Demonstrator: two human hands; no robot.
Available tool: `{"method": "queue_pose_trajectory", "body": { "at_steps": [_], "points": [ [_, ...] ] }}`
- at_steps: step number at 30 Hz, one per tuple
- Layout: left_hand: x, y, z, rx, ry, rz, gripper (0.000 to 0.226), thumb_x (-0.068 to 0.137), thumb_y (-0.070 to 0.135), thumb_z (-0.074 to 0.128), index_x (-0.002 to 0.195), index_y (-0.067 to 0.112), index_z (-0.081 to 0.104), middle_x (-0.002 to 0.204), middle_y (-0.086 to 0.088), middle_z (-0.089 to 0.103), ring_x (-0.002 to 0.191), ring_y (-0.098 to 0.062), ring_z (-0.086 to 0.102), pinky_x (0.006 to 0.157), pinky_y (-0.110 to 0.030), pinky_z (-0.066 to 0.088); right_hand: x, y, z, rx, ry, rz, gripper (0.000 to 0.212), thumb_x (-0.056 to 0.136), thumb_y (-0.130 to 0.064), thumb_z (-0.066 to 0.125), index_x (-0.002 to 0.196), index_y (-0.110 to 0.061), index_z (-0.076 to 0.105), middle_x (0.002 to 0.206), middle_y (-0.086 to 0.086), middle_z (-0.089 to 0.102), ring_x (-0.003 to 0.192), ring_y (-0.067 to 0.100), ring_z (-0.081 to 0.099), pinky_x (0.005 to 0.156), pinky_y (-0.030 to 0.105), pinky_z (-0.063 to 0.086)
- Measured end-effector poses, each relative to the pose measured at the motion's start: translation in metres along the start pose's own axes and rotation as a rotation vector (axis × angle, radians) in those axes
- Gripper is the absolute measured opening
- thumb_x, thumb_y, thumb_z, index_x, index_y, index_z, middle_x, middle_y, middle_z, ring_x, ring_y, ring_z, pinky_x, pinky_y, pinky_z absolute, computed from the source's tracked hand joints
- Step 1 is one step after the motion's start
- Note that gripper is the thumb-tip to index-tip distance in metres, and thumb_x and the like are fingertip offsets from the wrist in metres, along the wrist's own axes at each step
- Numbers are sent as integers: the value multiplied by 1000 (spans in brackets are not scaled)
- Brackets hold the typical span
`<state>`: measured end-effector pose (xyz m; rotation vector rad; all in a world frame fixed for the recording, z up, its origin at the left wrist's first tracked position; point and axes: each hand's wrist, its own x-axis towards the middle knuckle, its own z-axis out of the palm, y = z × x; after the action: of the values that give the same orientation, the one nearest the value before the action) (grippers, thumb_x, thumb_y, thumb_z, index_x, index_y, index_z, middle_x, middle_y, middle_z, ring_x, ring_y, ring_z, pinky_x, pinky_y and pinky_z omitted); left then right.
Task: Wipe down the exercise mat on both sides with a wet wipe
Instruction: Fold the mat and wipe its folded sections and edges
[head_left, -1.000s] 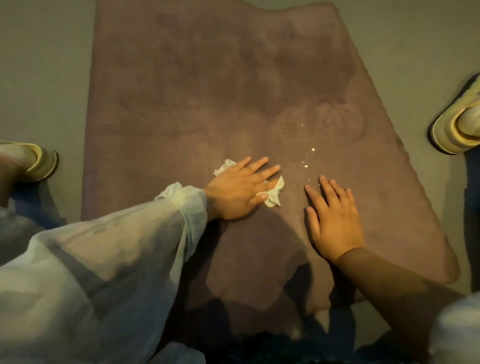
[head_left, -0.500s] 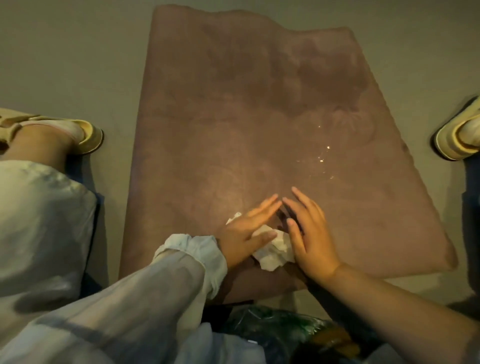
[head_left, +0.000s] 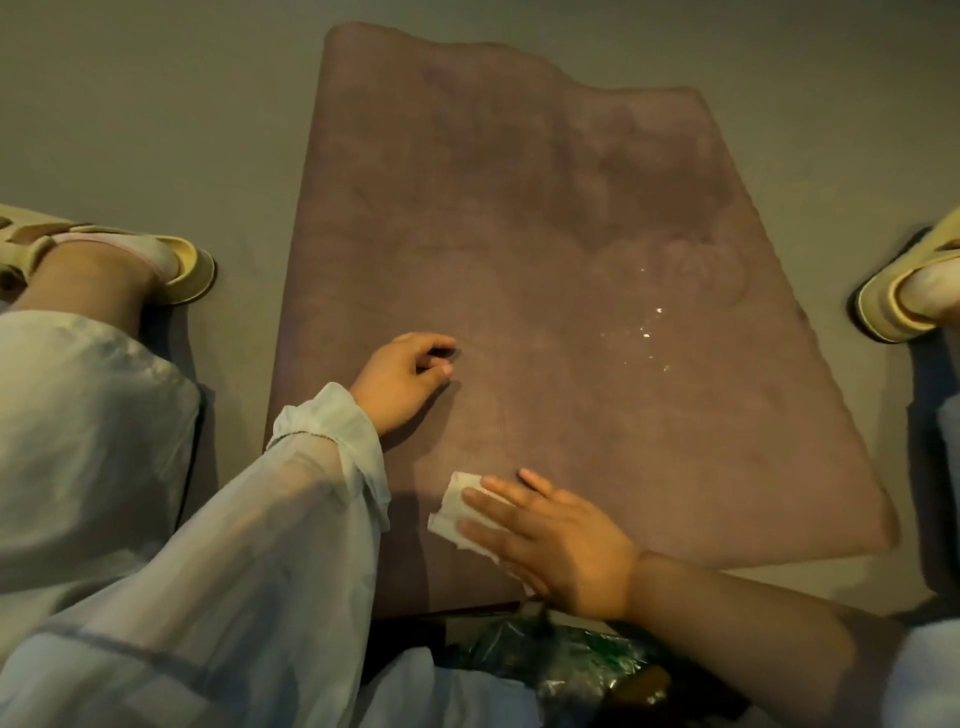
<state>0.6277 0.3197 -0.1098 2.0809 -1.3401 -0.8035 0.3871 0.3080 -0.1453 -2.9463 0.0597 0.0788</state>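
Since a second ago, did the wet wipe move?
Yes. The wet wipe went from under the left hand to under the right hand, nearer the mat's near edge.

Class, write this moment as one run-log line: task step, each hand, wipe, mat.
step: wiping top side | right hand: flat on wet wipe | left hand: loosely curled, holds nothing | mat: flat on floor, wet specks
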Motion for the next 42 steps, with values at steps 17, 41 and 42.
{"method": "queue_pose_trajectory", "body": {
  "at_steps": [17,41,42],
  "points": [
    [5,-11,-13,284,96,92,38,91,3,52,127,10,57,138,-8,49,129,-29,40,109,-32,23,73,33,2,372,288,688,73,97,-43,40,150,-14,1,157,0,-5,141,6,-6,111,14,-8],
    [5,-9,-42,-580,-33,-223,32,98,9,43,130,10,51,120,-4,56,106,-7,51,80,-7,42,94,-41,-13,477,160,271,31,94,-11,48,123,-6,60,125,17,60,121,28,53,115,33,17],
    [4,-9,-42,-566,-46,-227,33,98,9,43,131,9,50,122,-5,55,109,-9,51,83,-9,43,99,-58,-11,483,73,151,24,92,-11,53,111,-4,67,113,17,66,111,30,59,114,37,21]
  ]
}}
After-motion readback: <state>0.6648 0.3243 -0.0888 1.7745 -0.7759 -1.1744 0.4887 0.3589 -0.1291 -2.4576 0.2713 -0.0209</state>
